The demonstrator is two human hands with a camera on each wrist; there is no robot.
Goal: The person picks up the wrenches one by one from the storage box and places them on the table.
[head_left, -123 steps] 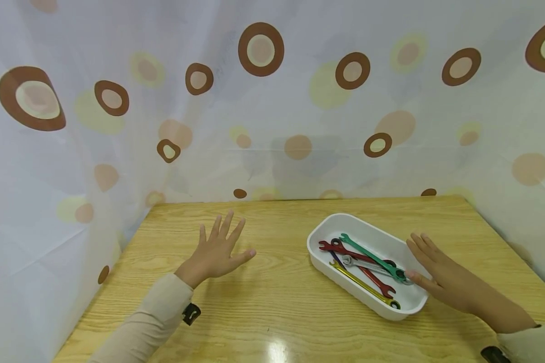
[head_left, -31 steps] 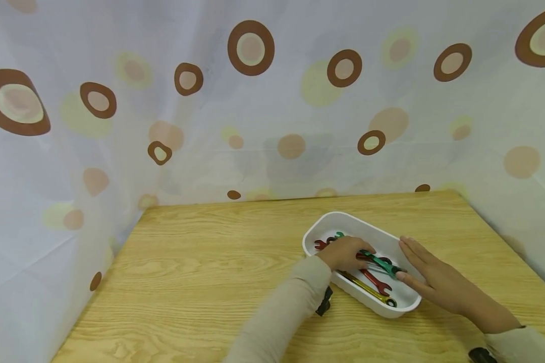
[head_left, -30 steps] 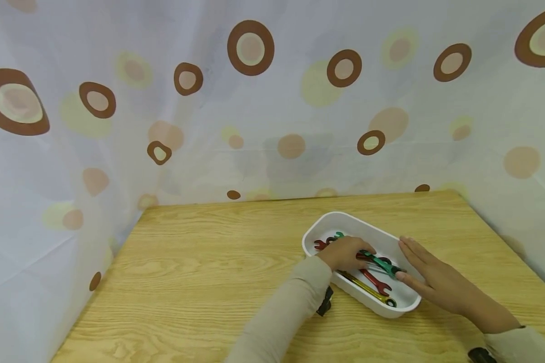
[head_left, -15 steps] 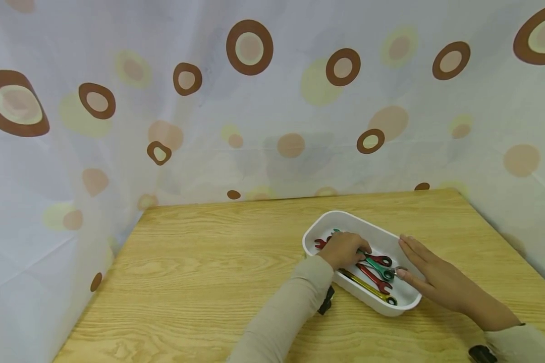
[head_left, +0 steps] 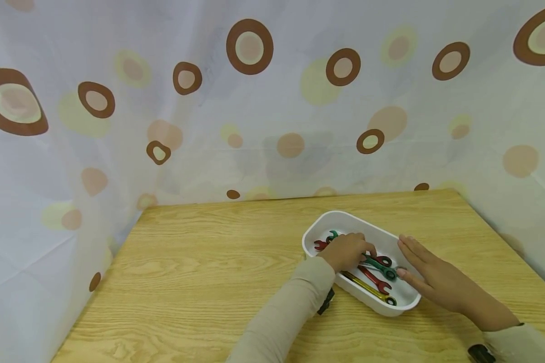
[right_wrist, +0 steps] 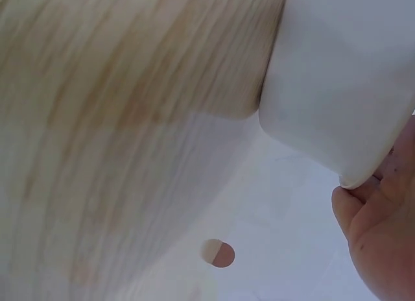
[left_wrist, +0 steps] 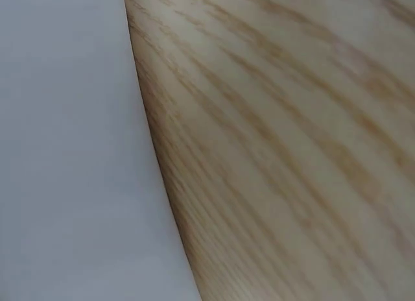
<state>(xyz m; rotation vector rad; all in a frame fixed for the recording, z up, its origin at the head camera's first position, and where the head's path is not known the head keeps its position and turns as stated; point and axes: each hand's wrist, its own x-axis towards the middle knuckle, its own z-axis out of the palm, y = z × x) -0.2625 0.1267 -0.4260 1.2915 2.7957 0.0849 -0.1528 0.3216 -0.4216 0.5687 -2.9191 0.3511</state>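
Observation:
A white tray [head_left: 315, 222] holding several coloured wrenches sits on the right half of the table. My left hand [head_left: 345, 250] reaches down into it, palm turned down, with thumb and fingers curled around the middle of a green wrench [head_left: 383, 271]. Beside and under it lie a red wrench [head_left: 377, 280] and a yellow wrench [head_left: 368, 287]; the hand covers part of the pile. At the tray's right end, my right hand [head_left: 445, 280] rests at the rim with straight fingers, its thumb over the inside. The right wrist view shows this hand [right_wrist: 382, 236] against the tray's rim.
The wood-grain table [head_left: 200, 272] extends left of the tray. A patterned white curtain [head_left: 272, 111] borders its back and both sides. In the left wrist view, the tray's outer wall [left_wrist: 71, 152] stands close beside the table surface.
My left hand moved from the left of the table into the tray. During the last second, the green wrench has shifted and turned slightly under it. The right hand has stayed at the rim.

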